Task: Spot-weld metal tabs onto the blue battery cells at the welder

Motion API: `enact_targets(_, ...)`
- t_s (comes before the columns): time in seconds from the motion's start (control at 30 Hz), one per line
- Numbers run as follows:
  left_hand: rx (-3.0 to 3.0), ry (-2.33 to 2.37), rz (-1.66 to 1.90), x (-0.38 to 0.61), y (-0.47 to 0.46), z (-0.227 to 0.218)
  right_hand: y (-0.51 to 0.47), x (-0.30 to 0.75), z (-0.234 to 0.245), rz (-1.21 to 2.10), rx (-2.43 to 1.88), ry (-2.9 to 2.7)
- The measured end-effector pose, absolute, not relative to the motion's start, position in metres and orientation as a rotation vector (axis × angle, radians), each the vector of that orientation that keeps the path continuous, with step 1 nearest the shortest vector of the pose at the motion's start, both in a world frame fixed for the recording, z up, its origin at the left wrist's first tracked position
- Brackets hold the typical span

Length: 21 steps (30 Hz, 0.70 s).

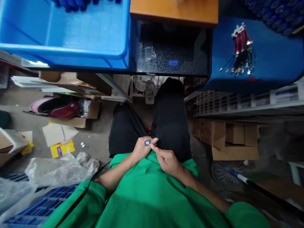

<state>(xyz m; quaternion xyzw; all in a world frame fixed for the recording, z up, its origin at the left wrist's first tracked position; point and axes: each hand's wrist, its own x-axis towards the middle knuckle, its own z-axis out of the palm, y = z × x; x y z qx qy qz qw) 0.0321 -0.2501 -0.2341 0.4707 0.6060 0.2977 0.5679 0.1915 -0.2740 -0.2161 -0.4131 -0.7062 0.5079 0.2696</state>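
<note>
Over my lap, both hands meet close to my green shirt. My left hand (141, 148) is closed, pinching a small blue and white piece (147, 142) between thumb and fingers. My right hand (167, 159) is curled beside it, its index fingertip and thumb touching the same piece from the right. My legs in black trousers (171, 120) lie beneath the hands.
A blue plastic bin (71, 34) sits on the table at upper left, beside a dark speckled surface (171, 50). A bundle of red and black cords with metal ends (241, 47) lies on a blue cloth at right. Cardboard boxes (235, 139), plastic bags (59, 167) and scraps litter the floor.
</note>
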Motion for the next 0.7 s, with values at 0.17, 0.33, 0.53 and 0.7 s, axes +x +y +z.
enact_targets(0.17, 1.138, 1.376, 0.678, 0.032, -0.2516, -0.2385, -0.2738, 0.1888, -0.2161, 1.392, -1.086, -1.888)
enact_targets(0.33, 1.104, 1.396, 0.704, 0.0327, -0.251, -0.2377, -0.2743, 0.1899, -0.2155, 1.386, -1.123, -1.844)
enact_targets(0.53, 1.073, 1.415, 0.717, 0.0338, -0.2499, -0.2369, -0.2738, 0.1893, -0.2143, 1.375, -1.097, -1.882)
enact_targets(0.7, 1.116, 1.423, 0.716, 0.033, -0.2507, -0.2385, -0.275, 0.1886, -0.2157, 1.31, -1.139, -1.866)
